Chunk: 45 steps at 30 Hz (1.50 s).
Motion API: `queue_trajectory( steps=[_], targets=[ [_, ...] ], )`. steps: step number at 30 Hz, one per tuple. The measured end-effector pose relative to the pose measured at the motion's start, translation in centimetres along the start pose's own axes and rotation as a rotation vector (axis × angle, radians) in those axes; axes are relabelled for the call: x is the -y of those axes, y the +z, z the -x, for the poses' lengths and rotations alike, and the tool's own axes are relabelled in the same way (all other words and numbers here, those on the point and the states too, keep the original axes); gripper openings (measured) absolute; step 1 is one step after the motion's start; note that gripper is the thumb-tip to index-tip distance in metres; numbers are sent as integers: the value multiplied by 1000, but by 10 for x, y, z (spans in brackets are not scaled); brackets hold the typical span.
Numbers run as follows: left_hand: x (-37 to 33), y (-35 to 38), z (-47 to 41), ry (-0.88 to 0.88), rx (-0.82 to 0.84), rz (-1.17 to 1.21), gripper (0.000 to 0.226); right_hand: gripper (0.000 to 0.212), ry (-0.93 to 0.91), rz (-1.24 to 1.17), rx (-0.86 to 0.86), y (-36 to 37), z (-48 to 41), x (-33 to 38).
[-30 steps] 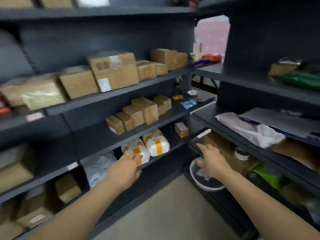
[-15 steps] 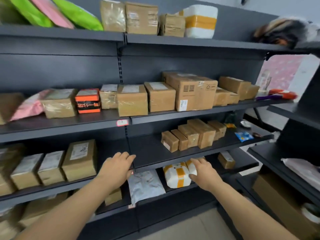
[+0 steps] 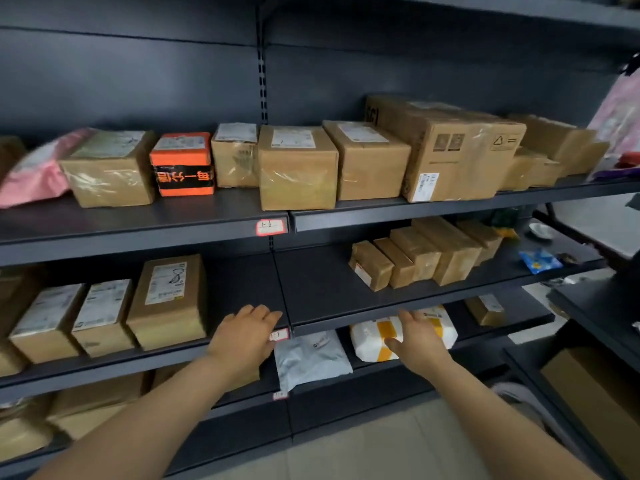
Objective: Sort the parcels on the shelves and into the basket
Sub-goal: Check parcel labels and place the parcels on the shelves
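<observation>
Behind right hand (image 3: 420,341), white-orange parcel (image 3: 370,344) lies long axis left-right.

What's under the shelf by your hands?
A grey bag, a white parcel with orange tape and a small brown box. The right hand covers the parcel's middle.
</observation>
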State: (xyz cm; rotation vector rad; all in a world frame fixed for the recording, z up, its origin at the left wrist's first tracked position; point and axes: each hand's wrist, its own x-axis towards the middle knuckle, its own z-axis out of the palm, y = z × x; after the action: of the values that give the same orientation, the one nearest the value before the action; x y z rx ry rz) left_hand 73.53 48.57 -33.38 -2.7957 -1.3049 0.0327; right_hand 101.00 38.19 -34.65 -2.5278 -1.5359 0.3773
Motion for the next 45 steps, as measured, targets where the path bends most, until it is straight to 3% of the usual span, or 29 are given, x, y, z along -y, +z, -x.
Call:
queue_trajectory(
  steps=[4, 13, 22, 25, 29, 33, 36, 38, 40, 42, 45],
  targets=[
    [-2, 16, -29, -33, 53, -1, 58, 65, -17, -58, 13, 13, -45, -12],
    [-32, 51, -117, -132, 122, 14, 58, 47, -97, -139, -151, 29, -167, -40],
    [-41, 92, -149, -142, 115, 56, 62, 62, -94, 184, -180, 51, -252, -42],
    [-37, 97, -152, -144, 110, 91, 55, 60, -158, 234, -140, 63, -260, -44],
    [-36, 99, -154, -190, 127, 162, 54, 54, -248, 82, -201, 74, -253, -43],
    [-35, 99, -155, -231, 115, 232, 55, 69, -428, 111, -203, 86, -223, -20],
    [-36, 100, -157, -261, 130, 316, 54, 83, -580, 5, -110, 100, -204, -5],
    [-37, 100, -160, -290, 139, 390, 54, 77, -638, -114, -62, 102, -197, -2],
    [-39, 102, -162, -312, 156, 465, 55, 65, -547, -251, -94, 96, -196, -3],
    [-42, 105, -166, -334, 159, 561, 56, 60, -332, -384, -122, 87, -205, -7],
    [-48, 112, -173, -377, 173, 733, 60, 65, -123, -395, 36, 79, -226, -12]
  ],
)
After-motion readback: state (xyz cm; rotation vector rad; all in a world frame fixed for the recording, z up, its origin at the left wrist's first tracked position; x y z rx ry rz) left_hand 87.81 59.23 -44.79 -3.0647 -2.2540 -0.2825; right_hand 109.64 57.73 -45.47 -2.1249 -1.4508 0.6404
